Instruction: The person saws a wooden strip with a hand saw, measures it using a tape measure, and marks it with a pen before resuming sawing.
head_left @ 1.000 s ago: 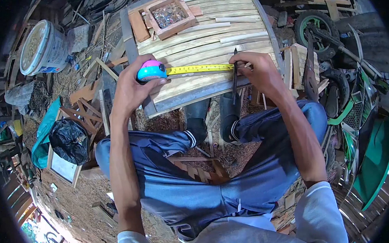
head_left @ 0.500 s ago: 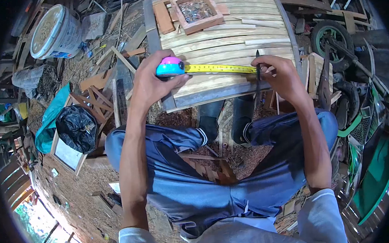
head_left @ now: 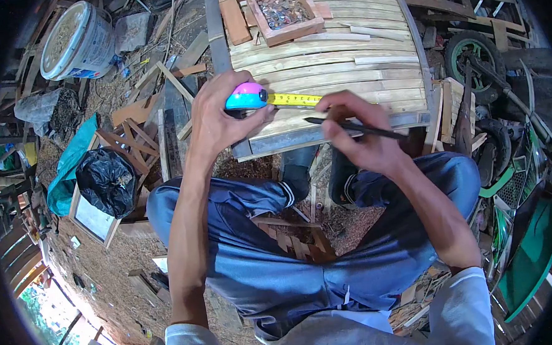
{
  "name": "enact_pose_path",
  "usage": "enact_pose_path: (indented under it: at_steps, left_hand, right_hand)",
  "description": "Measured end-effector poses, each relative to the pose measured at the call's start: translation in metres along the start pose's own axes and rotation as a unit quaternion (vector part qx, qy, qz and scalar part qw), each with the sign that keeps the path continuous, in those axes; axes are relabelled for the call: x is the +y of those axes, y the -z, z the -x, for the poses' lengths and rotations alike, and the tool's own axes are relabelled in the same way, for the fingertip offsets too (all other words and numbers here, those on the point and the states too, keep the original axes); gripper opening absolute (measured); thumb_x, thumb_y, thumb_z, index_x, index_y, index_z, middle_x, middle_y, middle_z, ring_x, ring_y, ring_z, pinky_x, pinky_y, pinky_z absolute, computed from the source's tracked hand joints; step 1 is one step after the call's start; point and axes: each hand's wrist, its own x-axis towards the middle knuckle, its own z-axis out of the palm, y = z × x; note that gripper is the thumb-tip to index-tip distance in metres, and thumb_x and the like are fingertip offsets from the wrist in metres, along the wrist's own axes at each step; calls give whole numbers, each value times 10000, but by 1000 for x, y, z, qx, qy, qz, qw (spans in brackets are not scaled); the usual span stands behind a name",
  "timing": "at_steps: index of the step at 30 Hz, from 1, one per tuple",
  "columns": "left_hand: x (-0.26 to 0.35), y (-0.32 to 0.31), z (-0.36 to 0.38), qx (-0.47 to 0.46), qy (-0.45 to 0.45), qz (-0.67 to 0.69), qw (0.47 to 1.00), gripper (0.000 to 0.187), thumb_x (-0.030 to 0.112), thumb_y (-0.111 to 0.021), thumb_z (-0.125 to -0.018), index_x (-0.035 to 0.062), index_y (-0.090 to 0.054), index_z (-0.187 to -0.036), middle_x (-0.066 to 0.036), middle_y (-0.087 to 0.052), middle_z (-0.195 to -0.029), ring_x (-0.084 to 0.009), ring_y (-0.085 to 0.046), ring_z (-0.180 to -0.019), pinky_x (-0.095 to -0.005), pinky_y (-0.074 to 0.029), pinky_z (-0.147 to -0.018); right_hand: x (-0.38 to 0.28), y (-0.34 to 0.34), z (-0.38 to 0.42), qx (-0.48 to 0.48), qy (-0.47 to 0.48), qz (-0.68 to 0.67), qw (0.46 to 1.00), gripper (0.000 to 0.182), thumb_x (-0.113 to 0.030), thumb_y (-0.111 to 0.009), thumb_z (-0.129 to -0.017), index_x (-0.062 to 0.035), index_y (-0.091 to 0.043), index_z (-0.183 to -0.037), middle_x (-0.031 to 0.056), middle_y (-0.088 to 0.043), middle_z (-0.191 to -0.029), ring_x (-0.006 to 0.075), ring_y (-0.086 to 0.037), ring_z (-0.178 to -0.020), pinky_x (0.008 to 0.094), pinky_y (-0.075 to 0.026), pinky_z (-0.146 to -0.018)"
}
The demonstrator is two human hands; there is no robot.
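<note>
Slatted wooden panel (head_left: 338,57) amid cluttered workshop, sawdust floor (head_left: 106,262).

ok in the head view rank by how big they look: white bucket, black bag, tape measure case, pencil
1. white bucket and black bag: look about alike, too close to rank
2. pencil: long but thin
3. tape measure case: smallest, partly covered by the left hand

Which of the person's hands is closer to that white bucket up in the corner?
Left. The left hand, holding the tape measure, is on the same side as the white bucket; the right hand, holding a pencil, is farther across the slatted panel.
</note>
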Motion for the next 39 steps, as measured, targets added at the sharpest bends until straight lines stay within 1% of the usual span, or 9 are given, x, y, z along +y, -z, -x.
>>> enact_pose_path:
  at_steps: [2,8,11,14,17,20,35,38,39]
  left_hand:
    - [0,0,0,-1,4,6,1000,469,164,-875,-651,37,-651,-1043,-106,-692,-961,-245,-680,-901,-346,-530,-815]
    - [-3,-3,0,-1,11,28,1000,462,137,-875,-650,31,-648,-1038,-97,-702,-958,-195,-689,-877,-319,-537,-800]
    - [-1,-3,0,4,14,31,999,454,121,-873,-650,30,-645,-1032,-91,-707,-954,-179,-688,-870,-309,-541,-787]
    - [1,-4,-1,22,34,41,998,427,188,-868,-620,62,-664,-973,-74,-710,-887,-263,-694,-819,-354,-536,-750]
    - [1,-5,-1,26,42,47,998,447,192,-873,-616,60,-662,-987,-81,-709,-887,-263,-693,-816,-352,-535,-745]
    - [-1,-2,0,-1,34,22,999,488,154,-882,-649,30,-634,-1051,-95,-707,-957,-174,-690,-875,-307,-546,-782]
    - [-1,-1,0,-4,26,21,999,491,165,-886,-641,34,-643,-1047,-91,-708,-953,-174,-693,-863,-305,-543,-778]
    - [-1,-1,0,-3,29,17,999,495,169,-886,-643,41,-642,-1053,-88,-709,-952,-177,-695,-867,-307,-544,-781]
    - [-1,-1,0,-4,29,17,999,495,169,-886,-643,43,-640,-1054,-87,-709,-954,-178,-696,-870,-309,-545,-783]
  right_hand:
    - [9,-13,-1,35,43,47,997,137,-97,-680,-849,-40,-665,-972,68,-658,-787,139,-612,-713,290,-488,-664]
    - [5,-19,-10,24,9,36,999,96,-94,-698,-834,-17,-648,-862,105,-642,-753,181,-602,-669,317,-464,-617]
    - [4,-16,-13,11,16,59,998,108,-103,-713,-865,-19,-672,-919,64,-651,-786,97,-575,-726,266,-462,-660]
    - [10,-22,-16,45,52,41,997,103,-95,-691,-843,-13,-630,-861,114,-628,-712,230,-602,-634,341,-444,-595]
    - [6,-22,-17,29,59,64,996,110,-107,-685,-851,-15,-626,-858,130,-612,-698,251,-600,-630,357,-438,-594]
    - [5,-20,-18,-1,19,99,995,123,-104,-726,-852,-9,-662,-898,86,-638,-769,178,-582,-691,312,-453,-645]
    - [12,-22,-18,12,50,121,991,96,-86,-712,-859,-12,-660,-894,78,-627,-757,169,-565,-677,311,-441,-633]
    - [17,-25,-19,39,94,108,989,92,-116,-694,-840,-56,-624,-851,114,-560,-661,292,-564,-632,399,-429,-598]
    - [15,-24,-19,30,86,115,989,93,-108,-700,-844,-43,-636,-862,105,-581,-690,257,-565,-645,372,-434,-609]
